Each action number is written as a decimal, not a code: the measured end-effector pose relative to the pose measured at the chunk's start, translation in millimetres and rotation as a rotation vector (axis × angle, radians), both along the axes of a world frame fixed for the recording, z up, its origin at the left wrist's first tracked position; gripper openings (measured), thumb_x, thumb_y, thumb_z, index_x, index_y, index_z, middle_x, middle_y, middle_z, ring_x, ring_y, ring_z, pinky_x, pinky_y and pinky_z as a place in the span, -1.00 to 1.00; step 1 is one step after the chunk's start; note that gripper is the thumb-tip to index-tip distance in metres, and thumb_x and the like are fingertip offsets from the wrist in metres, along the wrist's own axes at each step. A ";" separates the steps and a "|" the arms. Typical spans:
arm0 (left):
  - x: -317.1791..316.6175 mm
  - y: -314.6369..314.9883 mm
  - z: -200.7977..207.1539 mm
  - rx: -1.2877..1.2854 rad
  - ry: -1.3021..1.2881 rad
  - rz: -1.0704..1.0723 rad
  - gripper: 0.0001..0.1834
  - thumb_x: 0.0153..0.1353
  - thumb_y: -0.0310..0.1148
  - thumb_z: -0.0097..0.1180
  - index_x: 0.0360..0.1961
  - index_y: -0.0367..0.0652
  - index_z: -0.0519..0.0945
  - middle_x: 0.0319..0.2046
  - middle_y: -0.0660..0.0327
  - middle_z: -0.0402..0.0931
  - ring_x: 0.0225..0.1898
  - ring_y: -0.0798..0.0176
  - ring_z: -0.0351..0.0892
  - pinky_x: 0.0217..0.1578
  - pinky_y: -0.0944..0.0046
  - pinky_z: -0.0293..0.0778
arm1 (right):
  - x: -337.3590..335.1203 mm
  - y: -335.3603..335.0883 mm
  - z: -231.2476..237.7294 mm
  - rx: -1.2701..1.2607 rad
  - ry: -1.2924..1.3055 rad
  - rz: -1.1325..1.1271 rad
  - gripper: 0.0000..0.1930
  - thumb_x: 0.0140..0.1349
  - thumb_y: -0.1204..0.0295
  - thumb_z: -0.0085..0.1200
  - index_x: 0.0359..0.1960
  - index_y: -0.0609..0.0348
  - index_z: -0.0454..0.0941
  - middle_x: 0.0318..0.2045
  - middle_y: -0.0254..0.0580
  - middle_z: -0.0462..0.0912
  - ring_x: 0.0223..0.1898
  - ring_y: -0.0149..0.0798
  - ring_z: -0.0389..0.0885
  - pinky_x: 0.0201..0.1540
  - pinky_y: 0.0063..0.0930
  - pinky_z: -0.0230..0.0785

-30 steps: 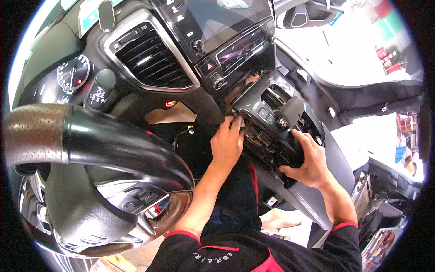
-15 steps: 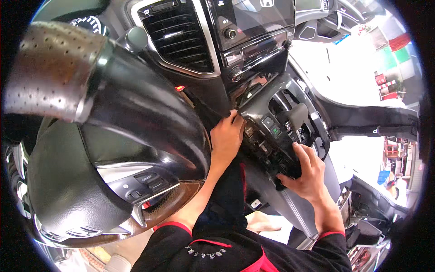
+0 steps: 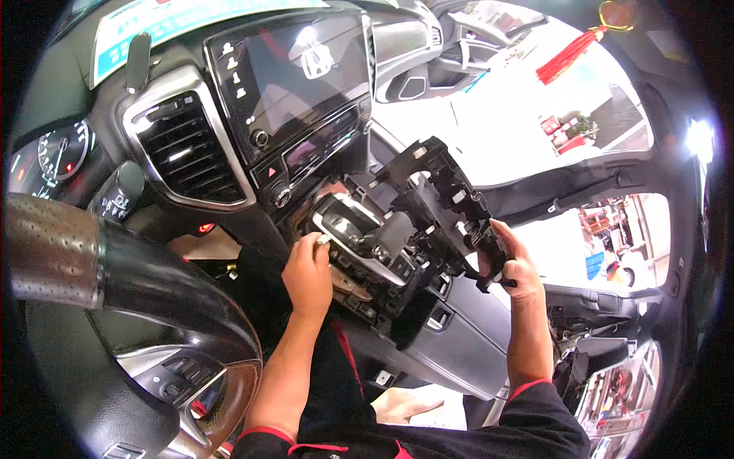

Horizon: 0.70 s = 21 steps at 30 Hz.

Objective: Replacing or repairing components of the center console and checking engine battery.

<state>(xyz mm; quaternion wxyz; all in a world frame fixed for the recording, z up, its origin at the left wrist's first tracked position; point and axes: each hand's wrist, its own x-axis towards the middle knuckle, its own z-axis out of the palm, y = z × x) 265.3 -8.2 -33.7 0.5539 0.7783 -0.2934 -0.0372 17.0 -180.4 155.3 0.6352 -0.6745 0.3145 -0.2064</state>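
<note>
My right hand grips a black plastic console trim panel by its near right edge. The panel is raised and tilted, so its ribbed, clipped underside shows. To the left of the gear lever, my left hand is closed, its fingertips together at a small pale piece too small to name. That hand is beside the silver-rimmed shifter surround. Below the surround lies the uncovered console frame, partly hidden by the lever and panel.
The steering wheel stands at the left, close to my left forearm. Ahead are an air vent and a dashboard screen. A padded armrest console runs below the panel. A red tassel hangs at upper right.
The trim panel has come up off the console and turned over to the right in my right hand. My left hand has shifted beside the shifter surround. The view has swung rightward.
</note>
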 end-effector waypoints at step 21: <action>-2.4 -5.4 -7.2 -0.639 1.118 -0.079 -0.67 0.42 -0.40 0.13 0.15 -0.22 0.47 -0.09 0.17 0.65 -0.35 0.44 0.63 -0.23 0.34 0.65 | -34.4 -17.2 -31.3 0.504 -0.581 0.005 -0.11 0.03 0.05 0.45 0.29 0.24 0.27 0.03 0.22 0.48 -0.38 -0.22 0.49 -0.38 -0.39 0.39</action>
